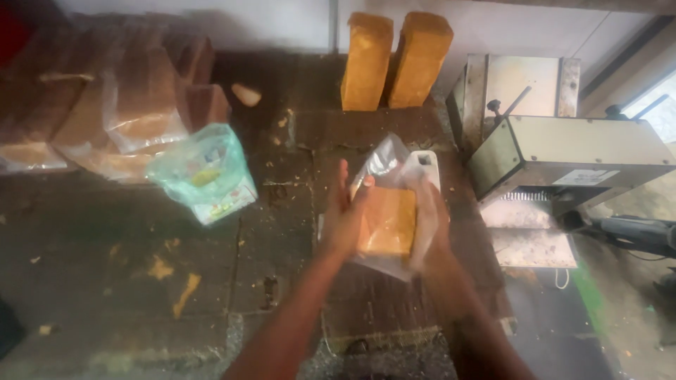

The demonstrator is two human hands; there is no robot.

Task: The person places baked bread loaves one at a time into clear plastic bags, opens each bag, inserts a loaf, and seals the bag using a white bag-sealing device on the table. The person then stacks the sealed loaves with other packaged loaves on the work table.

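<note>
Your left hand [345,214] and right hand [433,218] press a loaf [386,222] inside a clear bag [387,158], near the table's [105,281] right edge. You seem mid-bagging; next, the bag mouth needs gathering shut.

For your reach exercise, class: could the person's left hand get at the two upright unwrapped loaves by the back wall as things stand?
Probably not at once. The left hand is pressed against the bagged loaf, which the right hand also grips. The worktop towards the upright loaves looks unobstructed, though they stand well beyond.
</note>
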